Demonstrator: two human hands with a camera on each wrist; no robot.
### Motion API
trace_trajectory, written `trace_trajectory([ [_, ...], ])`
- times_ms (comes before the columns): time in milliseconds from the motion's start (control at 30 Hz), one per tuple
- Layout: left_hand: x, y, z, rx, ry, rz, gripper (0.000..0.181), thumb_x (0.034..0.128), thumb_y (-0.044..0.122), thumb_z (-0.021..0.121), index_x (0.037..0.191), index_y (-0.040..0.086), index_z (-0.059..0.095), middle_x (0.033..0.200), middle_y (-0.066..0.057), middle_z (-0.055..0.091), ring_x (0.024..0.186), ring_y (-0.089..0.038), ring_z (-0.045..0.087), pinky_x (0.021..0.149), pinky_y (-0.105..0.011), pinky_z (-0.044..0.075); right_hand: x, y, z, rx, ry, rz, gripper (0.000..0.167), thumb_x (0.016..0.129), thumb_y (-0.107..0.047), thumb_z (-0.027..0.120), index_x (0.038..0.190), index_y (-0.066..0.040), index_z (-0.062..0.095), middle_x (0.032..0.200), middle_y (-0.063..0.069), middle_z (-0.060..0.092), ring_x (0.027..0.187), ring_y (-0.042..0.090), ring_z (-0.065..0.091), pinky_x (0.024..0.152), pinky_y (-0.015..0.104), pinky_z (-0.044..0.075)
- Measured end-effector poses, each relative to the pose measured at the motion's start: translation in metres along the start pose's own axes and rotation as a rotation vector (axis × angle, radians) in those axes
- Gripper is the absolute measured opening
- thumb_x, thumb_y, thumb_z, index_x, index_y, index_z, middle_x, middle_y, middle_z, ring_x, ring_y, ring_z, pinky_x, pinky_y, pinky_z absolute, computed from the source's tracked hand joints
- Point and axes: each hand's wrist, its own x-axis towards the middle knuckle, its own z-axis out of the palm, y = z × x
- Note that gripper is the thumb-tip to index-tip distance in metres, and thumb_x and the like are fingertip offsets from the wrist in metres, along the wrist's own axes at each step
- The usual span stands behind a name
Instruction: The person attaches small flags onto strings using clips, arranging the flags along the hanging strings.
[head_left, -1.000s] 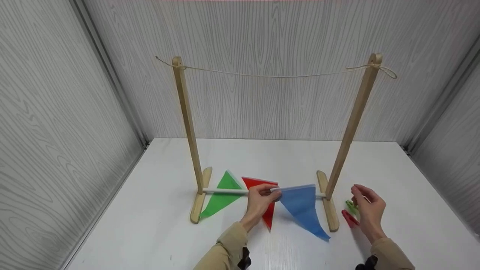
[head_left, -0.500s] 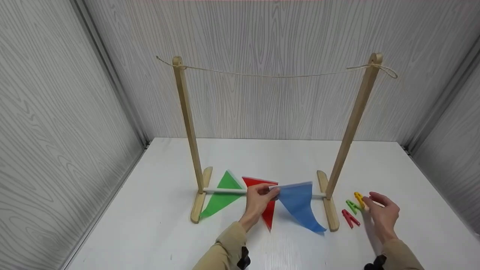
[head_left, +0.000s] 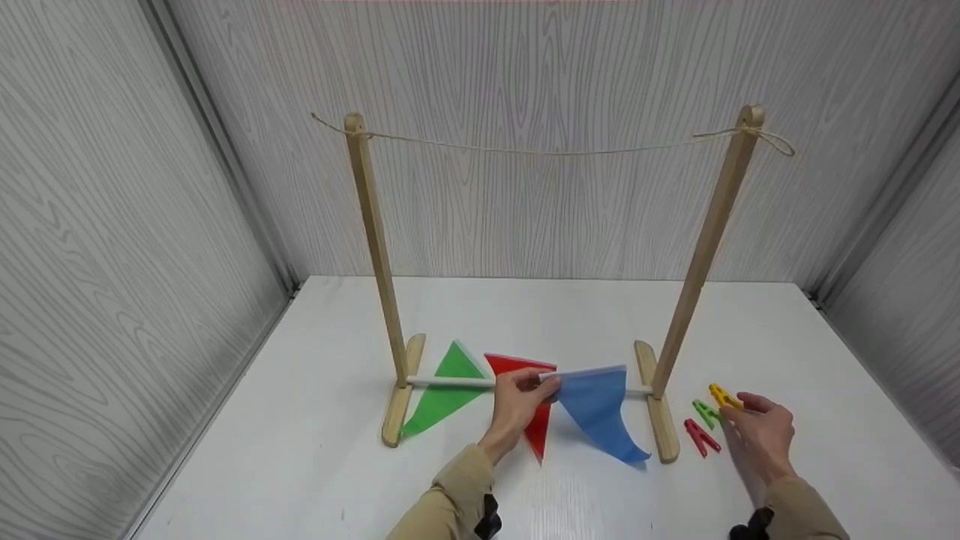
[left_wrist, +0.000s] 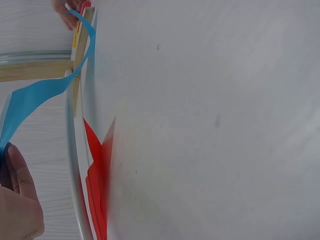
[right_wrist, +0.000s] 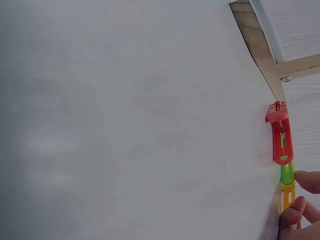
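Observation:
My left hand (head_left: 517, 403) pinches the upper left corner of a blue triangular pennant (head_left: 596, 409), whose tip hangs down to the right. Behind that hand lies a red pennant (head_left: 538, 431), partly hidden; a green pennant (head_left: 444, 394) lies farther left. At the right, my right hand (head_left: 765, 431) is at the near end of a yellow clothespin (head_left: 724, 395), thumb and fingers parted around it in the right wrist view. Beside it lie a green clothespin (head_left: 705, 412) and a red clothespin (right_wrist: 283, 142).
A wooden stand with a left post (head_left: 375, 255) and a right post (head_left: 705, 255) carries a string (head_left: 555, 153) tied between their tops. A white rod (head_left: 450, 382) joins the feet. Pale wood-grain walls (head_left: 525, 210) enclose the white table (head_left: 360, 315).
My right hand has moved right and uncovered the clothespins, then shifted slightly at the yellow one, which has turned a little. The blue pennant's tip has swung slightly left; my left hand keeps its hold.

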Motion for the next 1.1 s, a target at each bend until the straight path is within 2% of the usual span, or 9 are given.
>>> trace_trajectory([
  [67,0.0003,-0.0004,0.0002,0.001,-0.007,0.005,0.029,0.0917,0.021,0.075,0.115,0.004,0.074,0.097,-0.009,0.076,0.086,-0.018,0.076,0.085,-0.033,0.062,0.0014,-0.0005,-0.0001,-0.018,-0.004,0.003,0.058,0.101,-0.020,0.058,0.148,0.007,0.039,0.153,0.032,0.037,0.137,0.043,0.040,0.121,0.054,0.035],
  [267,-0.0010,0.0007,0.0006,-0.002,-0.009,0.001,0.028,0.0915,0.020,0.075,0.115,0.005,0.074,0.096,-0.009,0.076,0.085,-0.018,0.077,0.084,-0.031,0.062,0.0029,-0.0012,-0.0019,-0.084,-0.028,-0.016,0.055,0.100,-0.018,0.059,0.144,0.011,0.043,0.146,0.033,0.043,0.127,0.041,0.046,0.115,0.052,0.041],
  [400,-0.0012,0.0001,0.0013,-0.015,-0.002,-0.003,0.029,0.0914,0.019,0.075,0.116,0.002,0.073,0.096,-0.012,0.076,0.086,-0.020,0.077,0.085,-0.033,0.062,0.0012,-0.0020,-0.0037,-0.155,-0.033,-0.068,0.054,0.097,-0.019,0.062,0.138,0.013,0.048,0.139,0.035,0.050,0.115,0.038,0.055,0.090,0.033,0.054],
  [500,-0.0010,-0.0006,0.0017,-0.024,0.004,-0.008,0.030,0.0915,0.018,0.075,0.116,0.001,0.073,0.097,-0.013,0.076,0.087,-0.023,0.077,0.086,-0.035,0.062,-0.0008,-0.0017,-0.0037,-0.200,-0.029,-0.113,0.054,0.095,-0.020,0.063,0.135,0.014,0.051,0.133,0.036,0.055,0.108,0.036,0.060,0.073,0.019,0.050],
  [567,-0.0011,-0.0006,0.0017,-0.020,0.009,-0.008,0.029,0.0919,0.018,0.074,0.117,0.002,0.073,0.097,-0.013,0.075,0.088,-0.024,0.077,0.086,-0.036,0.062,-0.0014,-0.0016,-0.0032,-0.209,-0.034,-0.127,0.054,0.096,-0.021,0.063,0.135,0.015,0.051,0.133,0.036,0.055,0.109,0.038,0.059,0.077,0.022,0.052],
  [633,-0.0014,-0.0003,0.0016,-0.020,0.010,-0.008,0.029,0.0922,0.017,0.074,0.117,0.002,0.072,0.098,-0.014,0.075,0.088,-0.024,0.077,0.086,-0.038,0.062,-0.0016,-0.0019,-0.0024,-0.206,-0.038,-0.128,0.054,0.097,-0.021,0.062,0.135,0.015,0.050,0.134,0.037,0.053,0.113,0.041,0.057,0.088,0.034,0.055],
  [700,-0.0017,-0.0004,0.0014,-0.020,0.008,-0.004,0.029,0.0924,0.016,0.073,0.117,0.001,0.072,0.098,-0.015,0.075,0.088,-0.024,0.077,0.087,-0.039,0.062,-0.0014,-0.0019,-0.0013,-0.203,-0.040,-0.125,0.055,0.097,-0.021,0.062,0.136,0.015,0.049,0.135,0.037,0.052,0.118,0.044,0.053,0.100,0.047,0.051],
  [767,-0.0017,-0.0007,0.0012,-0.021,0.003,0.001,0.029,0.0924,0.015,0.073,0.117,0.001,0.072,0.099,-0.015,0.075,0.088,-0.024,0.077,0.087,-0.039,0.062,-0.0013,-0.0022,-0.0003,-0.205,-0.039,-0.124,0.054,0.097,-0.020,0.062,0.136,0.016,0.048,0.135,0.037,0.051,0.120,0.045,0.052,0.107,0.055,0.045],
  [1100,-0.0018,0.0007,0.0003,-0.015,0.000,-0.014,0.028,0.0918,0.018,0.074,0.115,0.003,0.073,0.097,-0.011,0.076,0.088,-0.020,0.077,0.086,-0.034,0.062,-0.0010,-0.0030,0.0011,-0.257,-0.033,-0.151,0.052,0.096,-0.014,0.062,0.135,0.017,0.048,0.131,0.038,0.052,0.117,0.046,0.051,0.108,0.057,0.044],
])
